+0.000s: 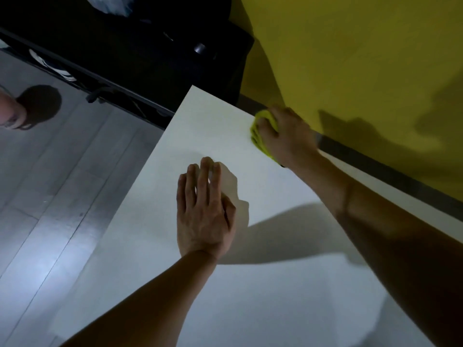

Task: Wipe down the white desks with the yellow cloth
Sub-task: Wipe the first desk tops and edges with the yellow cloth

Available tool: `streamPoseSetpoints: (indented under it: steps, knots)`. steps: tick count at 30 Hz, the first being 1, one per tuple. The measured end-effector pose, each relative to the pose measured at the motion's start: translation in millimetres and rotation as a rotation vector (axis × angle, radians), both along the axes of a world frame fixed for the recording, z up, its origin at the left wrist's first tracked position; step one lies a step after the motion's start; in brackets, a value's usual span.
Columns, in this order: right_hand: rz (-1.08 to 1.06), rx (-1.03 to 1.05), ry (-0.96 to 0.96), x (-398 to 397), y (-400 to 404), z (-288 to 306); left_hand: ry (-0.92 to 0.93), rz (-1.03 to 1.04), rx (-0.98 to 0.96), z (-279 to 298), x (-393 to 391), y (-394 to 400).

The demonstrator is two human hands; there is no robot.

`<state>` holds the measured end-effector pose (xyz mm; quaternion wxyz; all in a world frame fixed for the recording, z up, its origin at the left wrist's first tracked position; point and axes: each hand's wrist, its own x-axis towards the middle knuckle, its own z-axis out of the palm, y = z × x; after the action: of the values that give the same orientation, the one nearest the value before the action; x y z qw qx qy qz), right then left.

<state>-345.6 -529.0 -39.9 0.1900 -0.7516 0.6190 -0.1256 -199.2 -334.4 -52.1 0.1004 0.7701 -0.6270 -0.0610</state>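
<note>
Far left of the cloth grip: grey floor (pixel 50 196), w/ a black shelf unit (pixel 120 58) beyond the desk's far-left corner. Nothing there to catch an arm.

Nearer the grip, the left hand (pixel 204 211) lies flat on the white desk (pixel 250 296), fingers straight, holding nothing, prob. just a brace. It sits well to the near-left of the cloth.

The right hand (pixel 285 136) is clenched over the bunched yellow cloth (pixel 260 136), pressing it onto the desk top at the far edge, close to the far-left corner. Cloth pokes out left of and under the fingers.

Right behind the grip: a dark strip, then the yellow wall (pixel 350 58). Knuckles are nearly at it, so no room to push further that way.

Progress: can't tell wiped from unwiped, the surface looks even throughout. My guess is it's midway on this desk; only one desk is in view, so the others are unknown.

Open room: the whole desk top toward the near side and right of the grip, plus a short run left to the corner edge, where the cloth could slip off.
</note>
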Motion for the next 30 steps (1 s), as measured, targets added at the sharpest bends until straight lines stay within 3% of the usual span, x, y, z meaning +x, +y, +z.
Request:
streamPoseSetpoints:
  steps: [4, 8, 12, 21, 26, 30]
  knots:
    - [0.08, 0.024, -0.071, 85.6, -26.5, -5.8, -0.01, 0.006, -0.009, 1.9, 0.1, -0.8]
    - [0.102, 0.001, -0.125, 98.8, -34.8, -8.9, -0.031, 0.004, -0.031, -0.9, 1.6, 0.5]
    - [0.065, 0.011, -0.132, 48.9, -16.0, -9.0, -0.018, 0.004, -0.067, -1.0, 1.4, 1.5]
    - [-0.017, -0.059, 0.003, -187.3, 58.2, -7.0, -0.042, 0.007, -0.026, 3.3, -3.6, 0.6]
    - [-0.03, -0.126, 0.035, -189.4, 61.2, -8.1, -0.082, -0.031, -0.068, 6.4, -25.7, 7.6]
    - [0.017, -0.101, 0.086, -152.7, 52.7, -4.6, 0.041, -0.175, -0.055, 12.1, -113.7, 30.1]
